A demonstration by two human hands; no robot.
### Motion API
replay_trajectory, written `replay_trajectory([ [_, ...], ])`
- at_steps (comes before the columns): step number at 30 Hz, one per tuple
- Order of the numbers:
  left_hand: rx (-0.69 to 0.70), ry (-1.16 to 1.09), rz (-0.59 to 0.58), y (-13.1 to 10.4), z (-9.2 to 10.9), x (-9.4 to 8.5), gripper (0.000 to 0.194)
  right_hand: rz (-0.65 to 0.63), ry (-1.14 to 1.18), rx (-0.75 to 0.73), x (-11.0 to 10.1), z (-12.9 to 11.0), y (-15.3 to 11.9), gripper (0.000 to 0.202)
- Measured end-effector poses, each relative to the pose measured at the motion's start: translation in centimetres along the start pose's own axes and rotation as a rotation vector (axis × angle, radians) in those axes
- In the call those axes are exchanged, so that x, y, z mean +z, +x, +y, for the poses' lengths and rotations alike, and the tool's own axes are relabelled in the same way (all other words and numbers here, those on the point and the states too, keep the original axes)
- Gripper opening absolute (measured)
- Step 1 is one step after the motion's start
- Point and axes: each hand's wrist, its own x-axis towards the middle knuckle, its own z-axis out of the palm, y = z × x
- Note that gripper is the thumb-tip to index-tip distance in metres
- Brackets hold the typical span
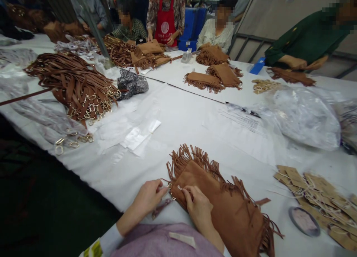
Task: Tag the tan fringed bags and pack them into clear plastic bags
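Observation:
A brown fringed bag [220,197] lies flat on the table right in front of me. At its left corner is a small gold metal ring [169,185], with a clasp just below it. My left hand [149,197] is closed in a pinch beside this ring; what its fingertips hold is hidden. My right hand [198,208] rests over the bag's left end, thumb and forefinger pinching a white string [180,188]. The string's looped end points toward the ring. A tan edge, perhaps a paper tag, shows beside the right hand.
Tan paper tags with white strings [315,193] and a round dish [304,221] sit at right. Brown straps with gold clasps [80,86] pile up at left. A clear plastic bag [304,115] lies at back right. Several people work across the table around other fringed bags [223,74].

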Motion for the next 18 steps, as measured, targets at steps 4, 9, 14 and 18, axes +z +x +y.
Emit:
replay_trajectory([
  [4,0.020,0.103,-0.080,0.7,0.8,0.1,0.032,0.024,-0.018,-0.035,0.3,0.2,-0.2,0.033],
  [9,0.065,0.154,-0.104,1.4,1.6,0.6,0.035,0.047,0.051,-0.027,0.3,0.2,-0.2,0.029],
  [14,-0.052,-0.298,-0.114,1.9,1.2,1.5,0.024,0.062,0.197,0.036,-0.3,0.0,0.2,0.028],
  [18,-0.230,-0.823,-0.236,1.8,1.1,1.9,0.032,0.048,0.280,0.082,-0.6,-0.3,0.4,0.030],
])
